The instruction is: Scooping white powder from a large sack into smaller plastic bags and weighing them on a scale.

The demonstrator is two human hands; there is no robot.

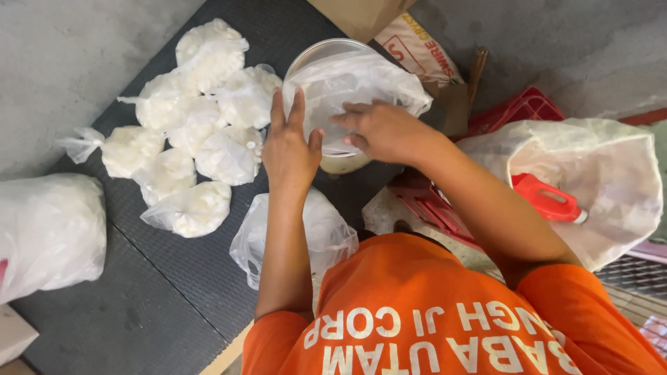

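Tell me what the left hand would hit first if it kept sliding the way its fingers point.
The left hand points up the dark mat, fingertips already against the clear plastic bag draped over the round container. Going straight on, it would likely press into that bag and the container's wall first; depth is hard to judge.

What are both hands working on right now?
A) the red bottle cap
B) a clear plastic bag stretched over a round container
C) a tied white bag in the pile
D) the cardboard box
B: the left hand and right hand both press on the clear plastic bag over the round container.
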